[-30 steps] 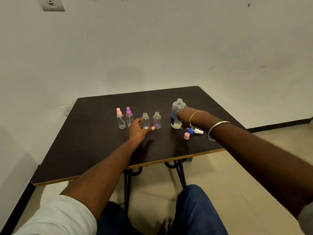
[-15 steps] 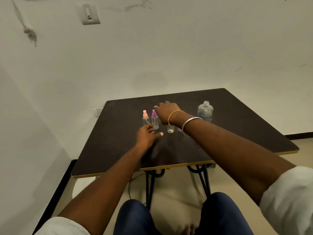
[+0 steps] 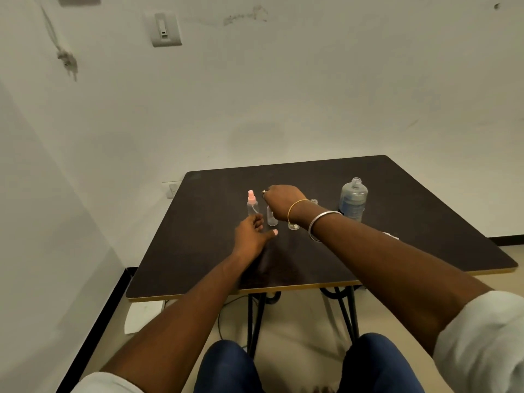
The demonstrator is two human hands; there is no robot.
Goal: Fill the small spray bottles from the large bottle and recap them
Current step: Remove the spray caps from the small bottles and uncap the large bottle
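Reaching hands [image 3: 252, 234] [image 3: 283, 202] among spray bottles [image 3: 252, 207]

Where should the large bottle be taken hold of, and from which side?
Wrap the large bottle round its wide middle, coming from its near right side, where the table is bare. It stands upright with its cap off, so a level side grip should avoid spills; the narrow neck offers less hold.

a dark table [image 3: 425, 199] stands beneath a wall switch [image 3: 165, 29].
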